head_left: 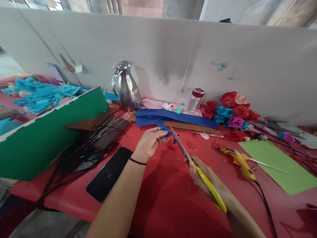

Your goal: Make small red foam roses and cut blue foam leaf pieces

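Observation:
In the middle of the view my left hand [150, 142] is closed on a small piece of blue crepe paper [164, 130], pinched at the fingertips. My right hand [198, 173] grips a pair of scissors [206, 183] with yellow handles. The metal blades point up and left, their tips beside the blue piece; whether they touch it I cannot tell. Small blue and red scraps [173, 142] lie on the red table below the blades. Behind my hands a folded strip of blue crepe paper [178, 119] rests across a brown board.
At right are a yellow glue gun [239, 162] with a cord, a green sheet [282, 165] and paper flowers [235, 110]. A steel jug [127, 87] and a jar [195, 99] stand near the wall. Left are a phone [110, 173], a bag [76, 158] and a green board [54, 132].

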`<action>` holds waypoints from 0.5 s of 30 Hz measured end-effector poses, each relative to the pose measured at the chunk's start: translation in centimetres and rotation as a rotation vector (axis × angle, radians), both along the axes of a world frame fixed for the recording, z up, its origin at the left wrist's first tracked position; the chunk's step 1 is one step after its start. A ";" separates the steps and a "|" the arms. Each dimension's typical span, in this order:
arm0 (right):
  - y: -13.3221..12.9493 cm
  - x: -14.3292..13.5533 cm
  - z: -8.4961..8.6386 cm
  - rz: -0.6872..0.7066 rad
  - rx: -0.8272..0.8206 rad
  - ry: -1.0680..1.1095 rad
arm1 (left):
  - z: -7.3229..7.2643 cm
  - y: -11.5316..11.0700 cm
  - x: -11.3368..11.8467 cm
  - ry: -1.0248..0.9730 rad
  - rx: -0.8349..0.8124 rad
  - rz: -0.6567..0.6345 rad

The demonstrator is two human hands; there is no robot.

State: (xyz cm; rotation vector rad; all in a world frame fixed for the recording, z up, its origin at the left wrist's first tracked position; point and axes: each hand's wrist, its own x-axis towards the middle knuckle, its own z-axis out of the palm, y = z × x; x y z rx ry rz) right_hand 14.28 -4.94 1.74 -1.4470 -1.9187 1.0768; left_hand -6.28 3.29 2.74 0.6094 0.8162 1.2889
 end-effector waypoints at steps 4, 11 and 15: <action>0.1 0.5 -0.2 0.049 0.013 -0.081 | 0.0 0.0 0.0 0.052 0.013 -0.087; 0.1 0.4 0.1 0.103 -0.055 -0.009 | -0.1 0.0 0.2 0.111 -0.006 -0.145; 0.1 0.3 0.1 0.106 -0.072 0.050 | -0.2 0.0 0.2 0.114 -0.005 -0.155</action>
